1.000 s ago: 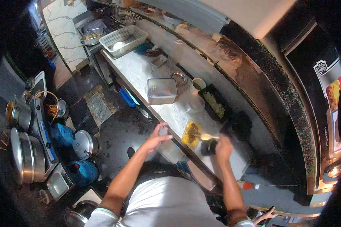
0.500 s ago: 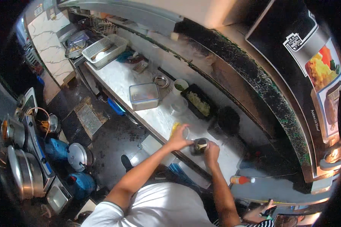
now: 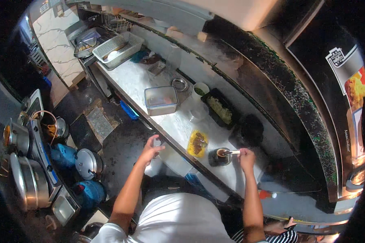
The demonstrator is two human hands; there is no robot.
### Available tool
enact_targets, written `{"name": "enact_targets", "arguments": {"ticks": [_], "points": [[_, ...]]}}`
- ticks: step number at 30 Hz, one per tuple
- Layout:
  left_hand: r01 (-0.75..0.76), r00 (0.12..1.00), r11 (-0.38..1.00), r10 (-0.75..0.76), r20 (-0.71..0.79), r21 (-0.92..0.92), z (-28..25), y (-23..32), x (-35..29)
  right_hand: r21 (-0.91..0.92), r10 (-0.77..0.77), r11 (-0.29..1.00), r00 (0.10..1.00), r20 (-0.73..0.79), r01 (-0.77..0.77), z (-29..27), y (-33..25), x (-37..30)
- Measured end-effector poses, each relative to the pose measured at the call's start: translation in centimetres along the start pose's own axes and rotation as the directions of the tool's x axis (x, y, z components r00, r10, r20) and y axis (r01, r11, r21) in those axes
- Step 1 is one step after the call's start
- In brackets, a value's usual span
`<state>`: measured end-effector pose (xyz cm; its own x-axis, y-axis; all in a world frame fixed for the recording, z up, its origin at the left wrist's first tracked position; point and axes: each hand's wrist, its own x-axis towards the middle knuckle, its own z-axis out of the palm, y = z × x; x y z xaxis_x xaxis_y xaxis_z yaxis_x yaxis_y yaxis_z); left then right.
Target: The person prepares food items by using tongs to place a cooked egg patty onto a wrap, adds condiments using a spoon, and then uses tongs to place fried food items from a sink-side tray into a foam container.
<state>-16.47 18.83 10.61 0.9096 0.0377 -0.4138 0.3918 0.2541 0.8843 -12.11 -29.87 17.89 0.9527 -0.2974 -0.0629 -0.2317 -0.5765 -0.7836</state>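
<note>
My right hand (image 3: 247, 158) is closed on the handle of a spoon (image 3: 232, 152). The spoon's bowl is over the mouth of a dark round container (image 3: 220, 160), which stands on the counter. My left hand (image 3: 149, 152) is off the counter's near edge, fingers curled round a small translucent cup (image 3: 156, 142). What the cup holds is too small to tell. Between my hands, on the counter, lies a yellow tray (image 3: 192, 149) with brown food (image 3: 199, 141) on it.
A lidded clear box (image 3: 161, 99), a steel bowl (image 3: 179, 84), a white tub of greens (image 3: 200, 90) and a black tray of shredded food (image 3: 219, 109) line the counter. A white basket (image 3: 121, 52) stands farther off. Pots (image 3: 26, 182) are at left; another person's hand (image 3: 278, 227) shows lower right.
My left hand has swung left off the counter with the cup, uncovering the yellow tray. My right hand has moved right and up from the dark container's side, now with the spoon clearly showing.
</note>
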Motion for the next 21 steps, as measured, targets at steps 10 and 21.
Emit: {"name": "enact_targets", "arguments": {"ticks": [10, 21], "points": [[0.029, 1.0, 0.999, -0.029, 0.0, -0.014, 0.5, 0.3, -1.1, -0.449, -0.54, 0.704, 0.826, 0.166, 0.55, 12.3, -3.5, 0.7], [-0.351, 0.936, 0.834, 0.328, 0.129, 0.425, 6.7, 2.0, -1.7, -0.08, -0.148, 0.988, 0.966, -0.214, 0.133, 2.6, -4.9, -2.4]]}}
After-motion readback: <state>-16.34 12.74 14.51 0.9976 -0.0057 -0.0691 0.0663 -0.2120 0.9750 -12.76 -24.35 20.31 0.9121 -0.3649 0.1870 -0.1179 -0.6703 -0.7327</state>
